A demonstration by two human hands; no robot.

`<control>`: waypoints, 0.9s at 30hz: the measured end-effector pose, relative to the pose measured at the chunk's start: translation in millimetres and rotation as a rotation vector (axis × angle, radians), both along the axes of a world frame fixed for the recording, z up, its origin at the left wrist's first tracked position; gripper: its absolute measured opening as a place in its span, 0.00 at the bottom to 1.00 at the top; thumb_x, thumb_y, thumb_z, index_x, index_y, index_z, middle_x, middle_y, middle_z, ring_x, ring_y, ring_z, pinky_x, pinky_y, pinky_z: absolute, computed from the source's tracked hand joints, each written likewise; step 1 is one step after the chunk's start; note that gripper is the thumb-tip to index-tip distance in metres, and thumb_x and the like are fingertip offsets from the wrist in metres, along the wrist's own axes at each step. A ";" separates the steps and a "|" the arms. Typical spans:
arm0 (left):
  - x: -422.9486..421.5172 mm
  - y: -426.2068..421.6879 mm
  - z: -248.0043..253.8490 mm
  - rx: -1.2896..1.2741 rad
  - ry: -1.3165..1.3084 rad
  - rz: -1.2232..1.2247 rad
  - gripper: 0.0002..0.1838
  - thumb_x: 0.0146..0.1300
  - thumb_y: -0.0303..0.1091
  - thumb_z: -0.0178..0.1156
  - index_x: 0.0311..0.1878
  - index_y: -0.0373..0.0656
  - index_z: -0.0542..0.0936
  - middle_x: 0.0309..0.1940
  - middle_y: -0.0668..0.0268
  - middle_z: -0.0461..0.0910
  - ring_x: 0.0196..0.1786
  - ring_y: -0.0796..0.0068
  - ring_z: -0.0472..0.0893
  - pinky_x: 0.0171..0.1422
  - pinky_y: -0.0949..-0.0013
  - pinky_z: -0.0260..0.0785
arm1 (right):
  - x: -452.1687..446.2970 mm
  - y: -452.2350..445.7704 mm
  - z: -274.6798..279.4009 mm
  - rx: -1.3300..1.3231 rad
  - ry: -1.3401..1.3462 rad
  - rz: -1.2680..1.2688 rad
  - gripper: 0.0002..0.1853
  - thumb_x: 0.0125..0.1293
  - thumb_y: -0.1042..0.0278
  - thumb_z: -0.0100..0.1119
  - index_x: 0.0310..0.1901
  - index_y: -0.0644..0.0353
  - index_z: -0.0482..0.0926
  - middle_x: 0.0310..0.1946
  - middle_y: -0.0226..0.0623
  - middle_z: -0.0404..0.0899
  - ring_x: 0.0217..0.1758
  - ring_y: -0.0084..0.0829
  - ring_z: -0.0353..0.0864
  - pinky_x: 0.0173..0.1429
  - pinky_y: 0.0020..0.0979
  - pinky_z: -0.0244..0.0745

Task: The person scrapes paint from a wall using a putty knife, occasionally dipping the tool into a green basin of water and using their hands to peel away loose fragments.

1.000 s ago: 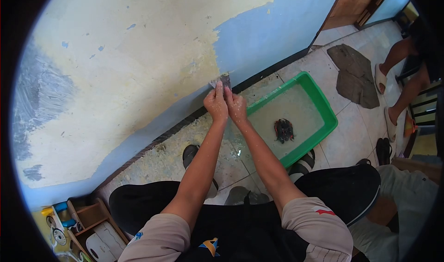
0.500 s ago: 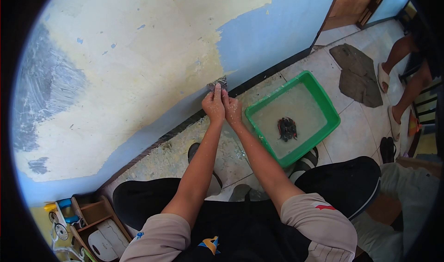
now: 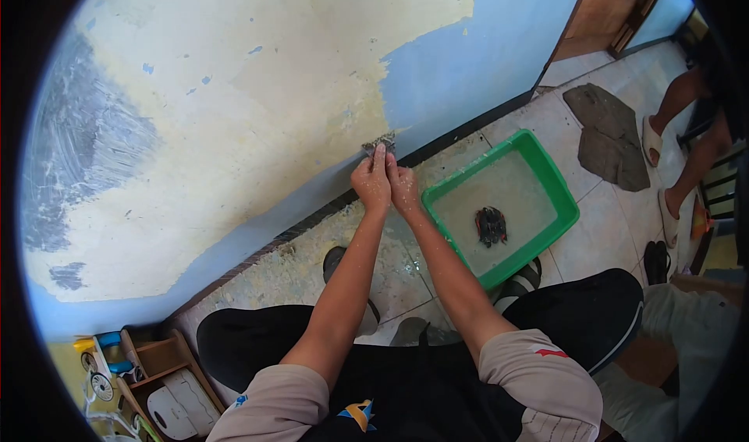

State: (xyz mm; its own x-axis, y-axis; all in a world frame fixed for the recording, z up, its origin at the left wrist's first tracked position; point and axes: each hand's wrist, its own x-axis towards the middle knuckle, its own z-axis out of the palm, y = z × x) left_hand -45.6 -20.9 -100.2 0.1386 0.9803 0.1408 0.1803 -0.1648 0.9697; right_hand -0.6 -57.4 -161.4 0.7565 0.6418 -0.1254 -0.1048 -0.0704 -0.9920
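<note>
My left hand [image 3: 371, 183] and my right hand [image 3: 403, 187] are closed together in front of me, close to the foot of the wall. Both grip a scraper [image 3: 381, 141], its flat dark blade pressed against the wall [image 3: 257, 122] and covered in pale crumbs. The handle is hidden by my fingers. Around the blade the wall shows bare cream plaster, with blue paint [image 3: 460, 75] to the right and below. White flecks dot my hands and forearms.
A green basin [image 3: 563, 200] of cloudy water stands on the tiles at right, with a dark crumpled thing [image 3: 491, 226] in it. Paint debris [image 3: 257, 274] litters the floor along the wall. Further right lie a brown cloth [image 3: 612, 142] and another person's legs [image 3: 686, 161].
The view has shifted slightly, so most things sit a little right and lower. Both hands stay on the scraper, and its blade now shows more pale scrapings against the wall.
</note>
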 end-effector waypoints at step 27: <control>9.8 -5.6 1.1 -0.043 -0.082 0.009 0.24 0.68 0.43 0.67 0.22 0.32 0.78 0.17 0.73 0.70 0.25 0.85 0.65 0.28 0.71 0.59 | 13.1 -9.0 14.0 -0.031 -0.041 0.049 0.39 0.73 0.35 0.51 0.25 0.73 0.81 0.14 0.45 0.74 0.21 0.24 0.73 0.30 0.39 0.70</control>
